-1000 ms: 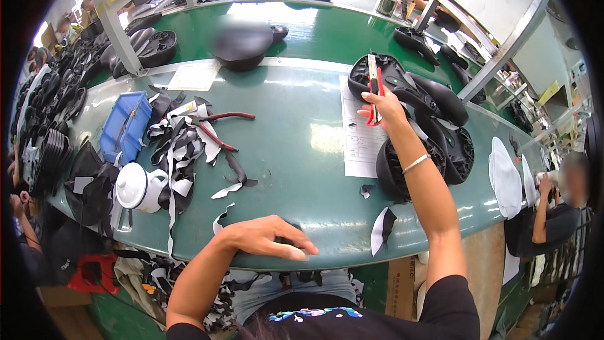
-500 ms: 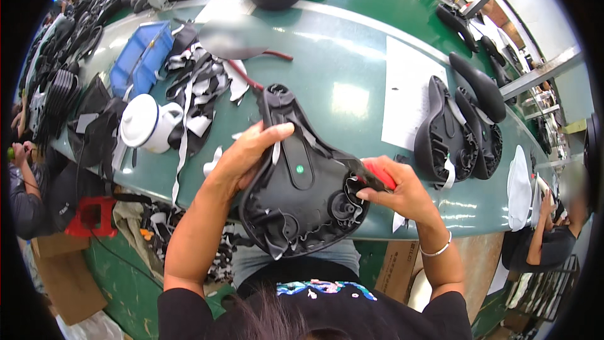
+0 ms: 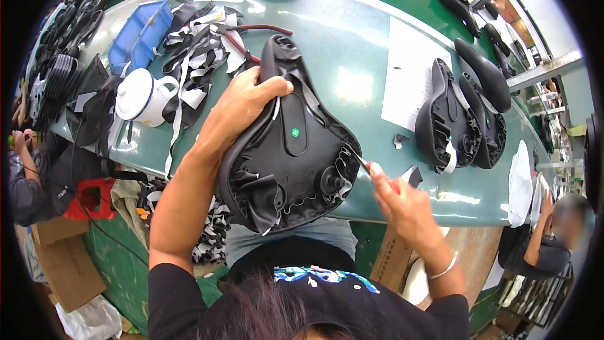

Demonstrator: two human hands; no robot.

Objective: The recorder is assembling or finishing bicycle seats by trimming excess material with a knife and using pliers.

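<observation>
An upside-down black bicycle saddle [image 3: 270, 157] is held over my lap at the table's near edge, its narrow nose pointing away. My left hand [image 3: 242, 104] is closed round its left side near the nose, thumb on the underside. Gathered black cover material lines the rim, and a loose cover flap [image 3: 257, 200] folds inward at the near left. My right hand [image 3: 406, 208] grips a red-handled tool [image 3: 363, 162] with a narrow metal tip. That tip points at the saddle's right rim; whether it touches, I cannot tell. Most of the handle is hidden by my fingers.
Black and white scraps [image 3: 198, 63] lie left, beside a blue bin [image 3: 141, 38] and a white lidded mug [image 3: 143, 97]. More saddles [image 3: 443, 116] and a paper sheet [image 3: 409, 66] are at right. Other people sit at both sides.
The saddle has shifted slightly away and to the left. My right hand has drawn back from its rim, lower down, and the dark cover material it pinched is no longer in its fingers.
</observation>
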